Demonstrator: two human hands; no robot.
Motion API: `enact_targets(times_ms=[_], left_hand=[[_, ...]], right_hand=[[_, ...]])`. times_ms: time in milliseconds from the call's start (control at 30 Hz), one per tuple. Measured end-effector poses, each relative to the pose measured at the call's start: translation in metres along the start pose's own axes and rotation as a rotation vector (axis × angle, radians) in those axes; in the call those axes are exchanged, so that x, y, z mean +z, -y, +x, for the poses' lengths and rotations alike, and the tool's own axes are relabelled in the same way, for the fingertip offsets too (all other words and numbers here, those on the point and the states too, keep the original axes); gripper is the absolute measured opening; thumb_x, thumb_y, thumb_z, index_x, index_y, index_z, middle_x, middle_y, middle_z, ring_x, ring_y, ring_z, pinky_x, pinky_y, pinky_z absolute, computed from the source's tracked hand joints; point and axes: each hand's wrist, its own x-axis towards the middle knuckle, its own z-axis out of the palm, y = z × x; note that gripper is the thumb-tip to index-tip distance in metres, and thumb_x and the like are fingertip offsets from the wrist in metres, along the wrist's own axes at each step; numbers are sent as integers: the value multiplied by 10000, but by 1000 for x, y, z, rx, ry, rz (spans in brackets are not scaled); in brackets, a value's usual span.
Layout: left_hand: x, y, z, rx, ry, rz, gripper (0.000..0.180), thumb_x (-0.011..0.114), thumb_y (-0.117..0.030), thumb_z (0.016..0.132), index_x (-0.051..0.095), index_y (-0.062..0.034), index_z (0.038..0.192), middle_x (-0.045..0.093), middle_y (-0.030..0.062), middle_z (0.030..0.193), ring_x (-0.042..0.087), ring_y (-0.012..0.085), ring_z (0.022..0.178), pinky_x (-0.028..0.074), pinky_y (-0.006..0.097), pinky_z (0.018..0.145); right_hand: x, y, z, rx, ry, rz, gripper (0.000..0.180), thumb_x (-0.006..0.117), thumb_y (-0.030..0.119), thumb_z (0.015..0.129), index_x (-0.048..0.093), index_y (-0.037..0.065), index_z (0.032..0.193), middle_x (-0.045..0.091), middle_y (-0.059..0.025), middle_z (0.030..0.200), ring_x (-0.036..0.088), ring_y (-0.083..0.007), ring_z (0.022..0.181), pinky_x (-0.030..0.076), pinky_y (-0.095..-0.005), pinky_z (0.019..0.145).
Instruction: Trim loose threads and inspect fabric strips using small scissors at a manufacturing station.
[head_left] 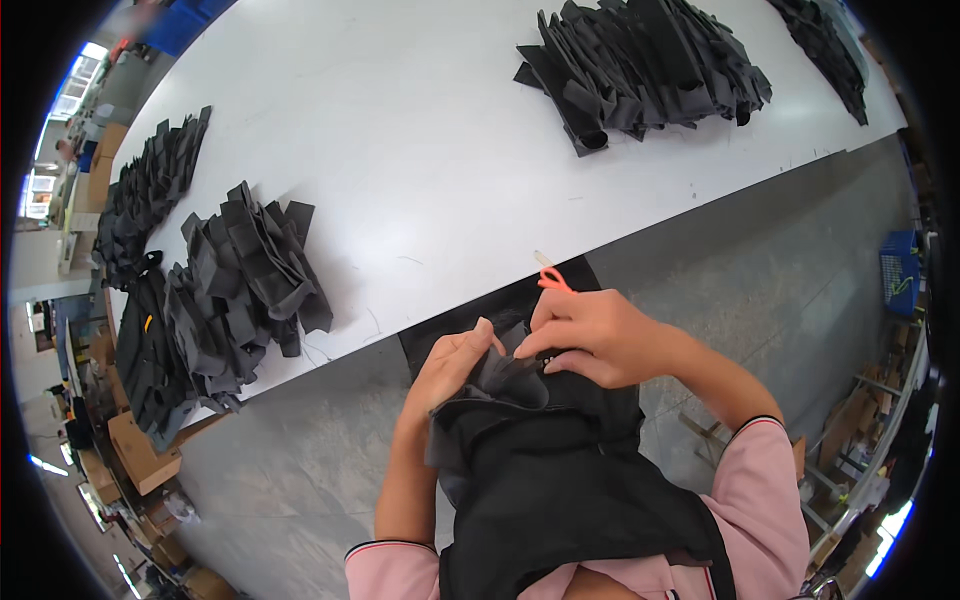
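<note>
Two hands meet on one dark garment (545, 450) that drapes from my lap up onto the near edge of the table (420, 150); my left hand (450, 365) has its fingers curled narrow, pinching a fold of the cloth; my right hand (590, 335) is closed over the same fold just beside it, and seems to hold small orange-handled snips (553, 280), whose loops stick out toward the table; the blades are hidden, so I cannot tell what they touch. To do this well, I judge, the left hand should keep the fold taut and flat against the table edge, and the right should work the tool close to the seam with only short bites, clear of the left fingertips and of the cloth itself.

Left of the garment, on the table, lies a heap of black pieces (245, 290), with a second heap (150, 190) beyond it along the left edge; farther across the table, to the right, sits a bigger stack (645, 65), and a last one (825, 50) at the far right corner.

Containers are few: cardboard boxes (140, 450) stand on the floor left of the table, contents not visible; a blue crate (900, 270) stands on the floor to the right, and I cannot tell what is in it.
</note>
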Motion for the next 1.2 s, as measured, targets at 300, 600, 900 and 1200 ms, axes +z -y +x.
enact_targets(times_ms=[300, 600, 900, 1200], left_hand=[[13, -14, 0, 36, -1, 97, 466, 470, -414, 964, 598, -42, 713, 496, -58, 617, 407, 27, 576, 341, 205, 526], [7, -6, 13, 62, -29, 179, 482, 478, -414, 960, 589, -33, 687, 500, -51, 607, 413, 31, 577, 352, 209, 524], [-7, -2, 16, 20, -85, 74, 462, 498, -433, 947, 597, -57, 699, 514, -54, 610, 420, 27, 550, 359, 198, 524], [-2, 0, 15, -28, -50, 89, 464, 489, -424, 954, 594, -54, 695, 505, -55, 610, 419, 31, 559, 356, 203, 523]], right_hand=[[29, -21, -23, 407, -62, 1238, 263, 623, 18, 824, 588, -20, 1082, 486, -18, 997, 557, -112, 940, 449, -245, 834], [15, -13, -11, 179, -51, 250, 313, 679, 15, 712, 626, 87, 1012, 497, -40, 850, 538, -173, 678, 439, -290, 653], [20, 0, -24, 63, -367, -331, 323, 732, 54, 636, 660, 101, 948, 498, -15, 760, 519, -158, 565, 401, -277, 493], [12, -3, -8, -249, -183, -530, 237, 685, 73, 679, 688, 120, 911, 511, 8, 685, 474, -165, 529, 378, -276, 479]])
